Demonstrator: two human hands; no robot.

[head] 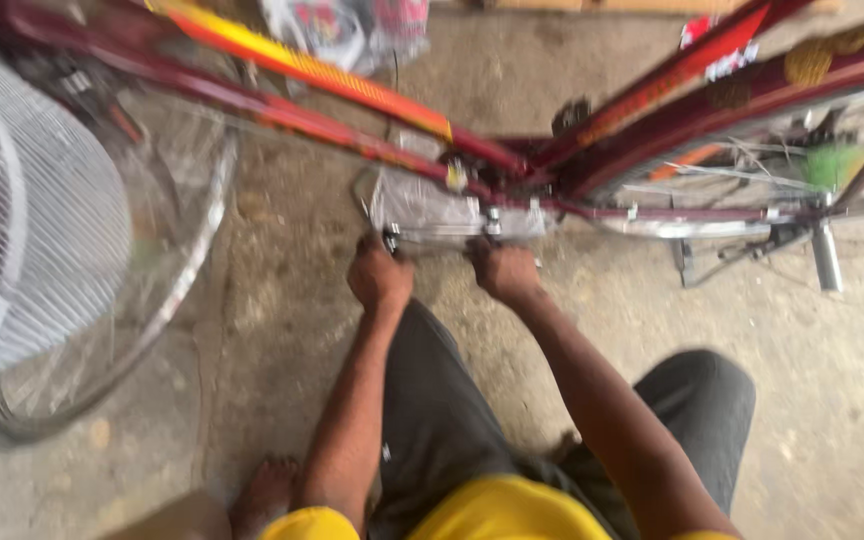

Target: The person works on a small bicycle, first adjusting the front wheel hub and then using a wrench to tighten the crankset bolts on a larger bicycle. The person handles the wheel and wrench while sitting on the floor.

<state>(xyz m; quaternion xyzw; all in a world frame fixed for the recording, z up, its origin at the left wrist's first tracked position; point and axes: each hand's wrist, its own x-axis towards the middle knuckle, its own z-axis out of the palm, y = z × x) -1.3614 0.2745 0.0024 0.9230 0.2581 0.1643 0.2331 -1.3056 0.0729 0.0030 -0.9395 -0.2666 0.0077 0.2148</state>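
Note:
A dark red bicycle frame with yellow and orange stripes lies across the top of the head view. Under its middle hangs a silver metal part, partly wrapped in clear plastic. My left hand is closed on the lower left corner of that part. My right hand grips its lower edge a little to the right. Both forearms reach forward from my lap. The view is blurred, so I cannot tell whether either hand holds a small tool.
A bicycle wheel leans at the left beside a white wire fan guard. The rear wheel, kickstand and chain area are at the right. The floor is rough concrete. My dark trousers and bare foot are below.

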